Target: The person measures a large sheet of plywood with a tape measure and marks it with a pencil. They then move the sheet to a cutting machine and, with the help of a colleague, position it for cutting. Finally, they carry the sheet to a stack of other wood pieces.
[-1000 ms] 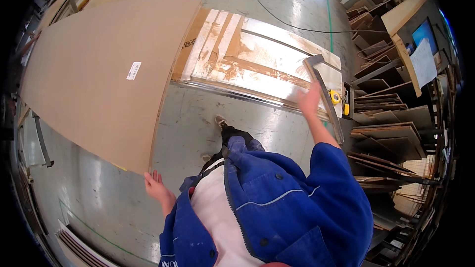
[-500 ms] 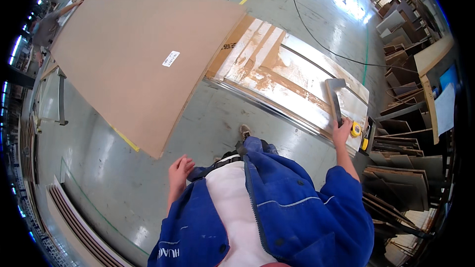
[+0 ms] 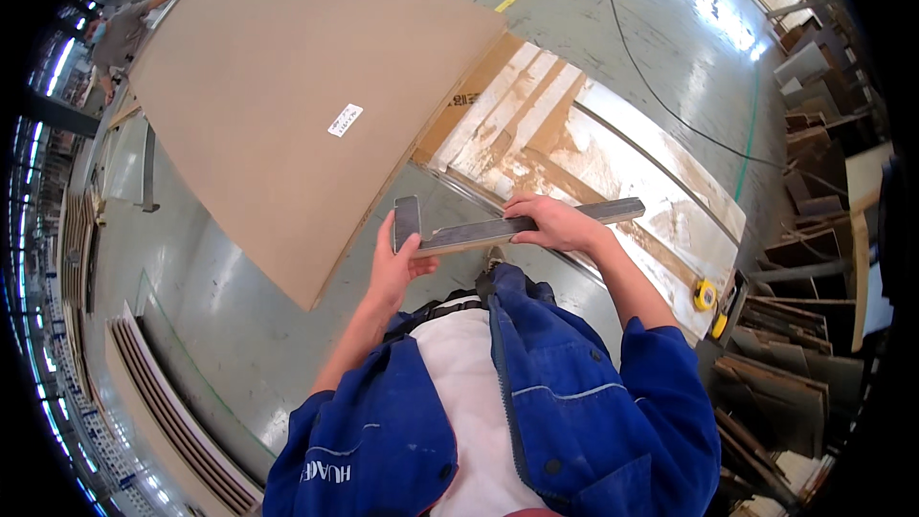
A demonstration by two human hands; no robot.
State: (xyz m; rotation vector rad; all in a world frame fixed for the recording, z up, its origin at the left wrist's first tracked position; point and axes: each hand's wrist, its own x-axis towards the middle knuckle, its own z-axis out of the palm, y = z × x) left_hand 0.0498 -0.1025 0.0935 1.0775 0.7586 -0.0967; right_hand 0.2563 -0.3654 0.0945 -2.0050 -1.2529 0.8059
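An L-shaped wooden bar (image 3: 469, 233) with a dark grey face is held in front of my body, over the floor and the near edge of the work table. My right hand (image 3: 557, 223) is closed around its long arm. At the short end my left hand (image 3: 391, 263) grips the corner, with the thumb in front. Just left of the bar lies a large brown board (image 3: 278, 67) with a white label (image 3: 346, 120). The table (image 3: 613, 158) beyond has a worn, cardboard-covered top. A yellow tape measure (image 3: 706, 294) rests at its right end.
Beside the tape measure lies a black and yellow tool (image 3: 725, 314). Racks of board offcuts (image 3: 775, 393) stand on the right. A black cable (image 3: 661, 110) crosses the floor. Stacked panels (image 3: 177, 412) are at lower left. A co-worker (image 3: 120, 38) stands at the far left.
My right hand has lifted the L-shaped bar off the table and brought it left, turning it sideways. My left hand has come up and taken hold of its short end.
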